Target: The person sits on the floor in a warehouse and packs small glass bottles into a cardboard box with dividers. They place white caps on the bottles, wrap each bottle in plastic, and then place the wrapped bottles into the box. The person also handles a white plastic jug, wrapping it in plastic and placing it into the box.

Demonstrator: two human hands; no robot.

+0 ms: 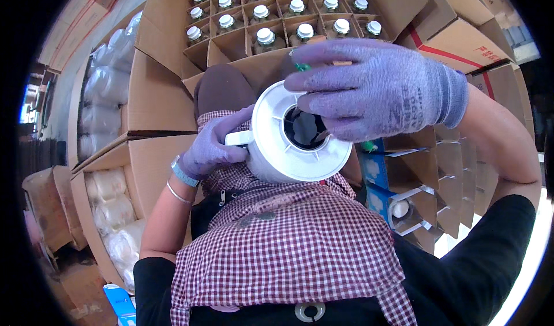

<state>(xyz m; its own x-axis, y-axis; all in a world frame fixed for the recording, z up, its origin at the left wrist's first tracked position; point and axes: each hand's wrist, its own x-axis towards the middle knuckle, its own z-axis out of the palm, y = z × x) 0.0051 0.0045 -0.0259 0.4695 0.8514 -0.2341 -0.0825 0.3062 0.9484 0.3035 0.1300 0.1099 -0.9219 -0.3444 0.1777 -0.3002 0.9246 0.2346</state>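
White jug (271,147) at frame centre, mouth axis pointing at camera. Left hand (210,147) curled around its handle; right hand (375,89), nearer the mouth, fingers curled over the rim.

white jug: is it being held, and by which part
Yes. The left hand grips the white jug by its side handle, while the right hand covers its open top rim, fingers over the opening.
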